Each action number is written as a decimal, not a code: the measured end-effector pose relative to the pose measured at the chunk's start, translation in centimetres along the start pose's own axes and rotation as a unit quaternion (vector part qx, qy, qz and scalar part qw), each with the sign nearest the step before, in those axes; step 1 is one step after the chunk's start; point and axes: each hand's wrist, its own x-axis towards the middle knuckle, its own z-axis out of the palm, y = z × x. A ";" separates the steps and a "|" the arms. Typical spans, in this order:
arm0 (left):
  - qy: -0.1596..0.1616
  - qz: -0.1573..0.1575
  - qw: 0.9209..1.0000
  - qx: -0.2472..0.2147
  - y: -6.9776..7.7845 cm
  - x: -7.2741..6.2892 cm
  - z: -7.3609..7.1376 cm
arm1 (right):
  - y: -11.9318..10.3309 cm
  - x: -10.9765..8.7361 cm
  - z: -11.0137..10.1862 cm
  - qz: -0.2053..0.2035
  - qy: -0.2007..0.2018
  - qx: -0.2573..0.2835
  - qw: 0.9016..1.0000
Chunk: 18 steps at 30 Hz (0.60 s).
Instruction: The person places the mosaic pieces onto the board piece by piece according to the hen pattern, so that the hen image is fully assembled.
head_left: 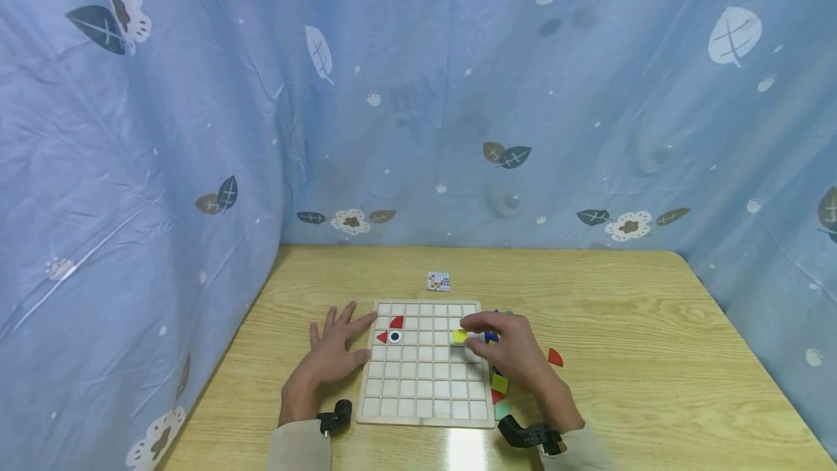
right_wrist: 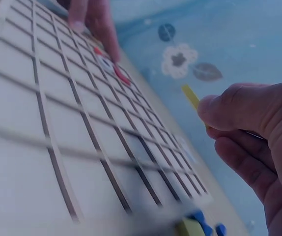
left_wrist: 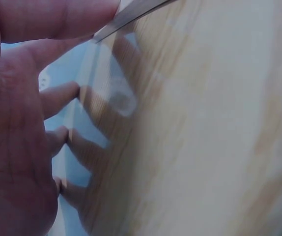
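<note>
The right hand pinches a flat yellow square above the wooden grid. The left hand spreads its fingers.

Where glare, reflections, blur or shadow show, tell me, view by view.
Head: white glare on the glossy, light wooden table, at the bottom edge between the wrists; left wrist: the table's grain is blurred, its sheen mirroring the bare left hand's fingers; right wrist: the pale wooden grid board has a blurred near edge and a soft shadow over lower cells.

Wooden board, glossy wood-grain table
</note>
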 end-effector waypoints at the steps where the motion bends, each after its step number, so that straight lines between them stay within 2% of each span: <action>1: 0.000 0.000 1.000 0.000 0.0 0.0 0.0 | -0.2 0.2 0.3 -0.003 -0.003 0.004 1.000; 18: 0.005 -0.007 1.000 0.022 0.2 0.1 0.1 | -2.3 3.4 6.1 -0.024 -0.068 0.044 0.996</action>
